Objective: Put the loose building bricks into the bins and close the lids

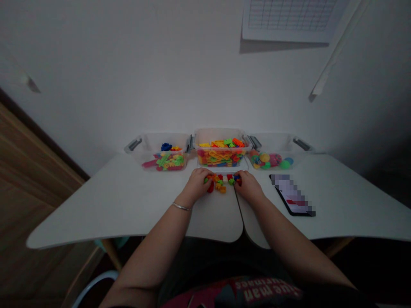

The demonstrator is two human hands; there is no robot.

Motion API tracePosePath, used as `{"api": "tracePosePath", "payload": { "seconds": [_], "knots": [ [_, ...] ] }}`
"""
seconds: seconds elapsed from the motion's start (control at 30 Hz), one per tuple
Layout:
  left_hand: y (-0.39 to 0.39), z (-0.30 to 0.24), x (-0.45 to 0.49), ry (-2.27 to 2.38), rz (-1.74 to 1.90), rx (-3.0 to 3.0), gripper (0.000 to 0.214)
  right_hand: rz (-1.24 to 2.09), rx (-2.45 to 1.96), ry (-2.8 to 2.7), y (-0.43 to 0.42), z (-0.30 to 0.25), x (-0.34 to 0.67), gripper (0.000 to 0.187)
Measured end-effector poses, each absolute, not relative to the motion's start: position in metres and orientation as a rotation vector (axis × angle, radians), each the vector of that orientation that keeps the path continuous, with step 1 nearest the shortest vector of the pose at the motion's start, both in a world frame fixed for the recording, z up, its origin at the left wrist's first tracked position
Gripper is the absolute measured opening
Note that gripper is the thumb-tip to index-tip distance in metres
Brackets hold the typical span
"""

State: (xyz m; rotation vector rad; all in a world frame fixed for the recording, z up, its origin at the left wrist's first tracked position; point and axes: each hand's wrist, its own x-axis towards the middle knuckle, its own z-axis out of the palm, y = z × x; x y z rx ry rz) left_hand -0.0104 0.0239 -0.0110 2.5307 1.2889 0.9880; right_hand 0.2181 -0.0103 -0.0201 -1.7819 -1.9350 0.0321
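Small coloured toy building bricks (220, 187) lie between my two hands on the white table, in red, orange, yellow, green and white. My left hand (197, 184) is closed at the left end of the group, its fingertips on red, orange and green bricks. At the right end, my right hand (248, 186) has its fingers curled round blue and red bricks, beside a green one. The fingers partly hide what each hand grips. I cannot tell whether all the bricks are joined in one row.
Behind my hands stands a clear bin of bricks (221, 149). A left bin (163, 141) holds green, blue and pink pieces; a right bin (276, 141) holds coloured balls. A phone (293, 196) lies right of my right hand. A seam (240, 209) splits the table.
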Motion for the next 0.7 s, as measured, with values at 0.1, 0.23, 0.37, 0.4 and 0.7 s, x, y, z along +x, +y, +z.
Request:
{"api": "tracePosePath", "payload": {
  "seconds": [0.1,0.23,0.37,0.4,0.7],
  "knots": [
    [0.022,-0.008,-0.01,1.262,0.993,2.524,0.02,0.076,-1.729,-1.882,-0.009,-0.021,0.218,0.023],
    [0.017,0.0,-0.008,1.164,1.011,2.578,0.02,0.094,-1.514,-1.789,-0.006,-0.02,0.216,0.02],
    [0.011,0.007,-0.004,1.102,1.0,2.607,0.023,0.087,-1.291,-1.751,-0.008,-0.016,0.208,0.019],
    [0.01,0.007,-0.003,1.071,1.008,2.583,0.028,0.088,-1.24,-1.768,-0.009,-0.015,0.205,0.02],
    [0.008,0.004,0.003,0.846,0.998,2.404,0.038,0.129,-0.954,-2.053,-0.022,-0.014,0.181,0.027]
  ]
}}
